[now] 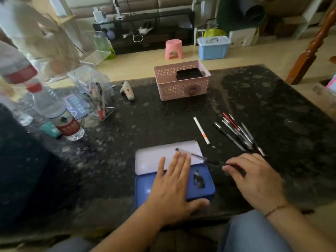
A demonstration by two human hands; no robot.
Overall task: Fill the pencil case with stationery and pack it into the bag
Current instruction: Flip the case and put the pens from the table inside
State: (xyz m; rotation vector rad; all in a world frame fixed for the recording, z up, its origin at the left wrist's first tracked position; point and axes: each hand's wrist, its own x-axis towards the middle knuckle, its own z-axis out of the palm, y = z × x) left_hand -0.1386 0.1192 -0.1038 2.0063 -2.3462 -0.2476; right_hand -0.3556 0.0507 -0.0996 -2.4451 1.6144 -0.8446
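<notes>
Blue pencil case (200,190) under flat, open left hand (172,186); right hand (254,177) pinching pen (190,154).

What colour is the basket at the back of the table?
Pink, with a lattice of small holes in its walls. The basket shows best in the head view, the only one.

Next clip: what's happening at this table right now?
A person is packing an open blue pencil case on a dark stone table. The left hand lies flat over the case, holding it steady. The right hand brings a clear pen in over the white lid. A small dark item already sits in the tray. A white pen and a bunch of pens wait to the right. No bag is clearly visible.
</notes>
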